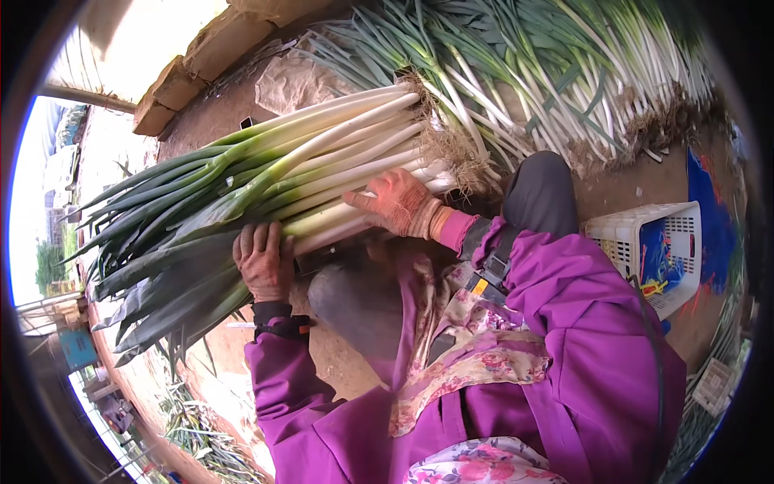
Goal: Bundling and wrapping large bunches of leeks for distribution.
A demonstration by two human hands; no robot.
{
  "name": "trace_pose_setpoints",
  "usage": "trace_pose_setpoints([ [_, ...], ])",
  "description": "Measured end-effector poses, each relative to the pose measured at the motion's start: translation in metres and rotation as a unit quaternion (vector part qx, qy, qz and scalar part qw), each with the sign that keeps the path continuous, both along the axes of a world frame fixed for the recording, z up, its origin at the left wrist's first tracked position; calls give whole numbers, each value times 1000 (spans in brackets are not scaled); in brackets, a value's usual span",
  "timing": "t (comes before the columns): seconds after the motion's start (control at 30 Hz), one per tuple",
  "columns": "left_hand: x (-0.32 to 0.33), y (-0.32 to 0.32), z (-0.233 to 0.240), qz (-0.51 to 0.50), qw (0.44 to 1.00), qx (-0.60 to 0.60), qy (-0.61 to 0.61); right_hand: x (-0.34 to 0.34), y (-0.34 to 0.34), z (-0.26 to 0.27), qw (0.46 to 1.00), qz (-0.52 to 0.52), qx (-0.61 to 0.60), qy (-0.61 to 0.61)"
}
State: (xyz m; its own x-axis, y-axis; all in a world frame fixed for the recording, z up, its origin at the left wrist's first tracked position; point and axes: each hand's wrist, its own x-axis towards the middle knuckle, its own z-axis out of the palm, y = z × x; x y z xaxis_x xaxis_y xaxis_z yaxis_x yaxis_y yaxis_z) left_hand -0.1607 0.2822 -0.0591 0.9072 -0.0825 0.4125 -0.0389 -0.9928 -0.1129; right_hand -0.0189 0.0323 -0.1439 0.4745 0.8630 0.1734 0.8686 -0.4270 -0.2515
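A thick heap of leeks or large green onions (338, 142) lies in front of me, its dark green leaves to the left and its rooted white ends to the right. My left hand (264, 257) curls its fingers over the near edge, where the stalks turn into leaves. Across the near white stalks lies my right hand (402, 204) in an orange knitted glove, thumb side toward me. It cups them just short of the shaggy roots (456, 154). Dark metal pieces of a support (305, 263) show at the heap's edges; most of it is hidden beneath.
More leeks (580, 91) lie in a row on the ground at the back right. A white plastic crate (642, 218) at the right holds blue and yellow strips, with blue material (716, 236) beside it. Blocks (224, 42) line the back left. Loose leaves (202, 426) litter the lower left.
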Motion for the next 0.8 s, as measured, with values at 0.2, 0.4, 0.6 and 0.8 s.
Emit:
trace_pose_setpoints([
  [0.2,7,0,-3,80,995,9,63,1,2,-3,998,-8,39,54],
  [0.4,6,-2,-4,64,997,-20,31,38,-9,15,950,-99,291,63],
  [0.6,5,-3,-6,90,995,-20,26,86,48,27,975,-65,209,-29],
  [0.8,2,-2,-8,107,994,-8,0,84,68,40,984,-32,168,-37],
])
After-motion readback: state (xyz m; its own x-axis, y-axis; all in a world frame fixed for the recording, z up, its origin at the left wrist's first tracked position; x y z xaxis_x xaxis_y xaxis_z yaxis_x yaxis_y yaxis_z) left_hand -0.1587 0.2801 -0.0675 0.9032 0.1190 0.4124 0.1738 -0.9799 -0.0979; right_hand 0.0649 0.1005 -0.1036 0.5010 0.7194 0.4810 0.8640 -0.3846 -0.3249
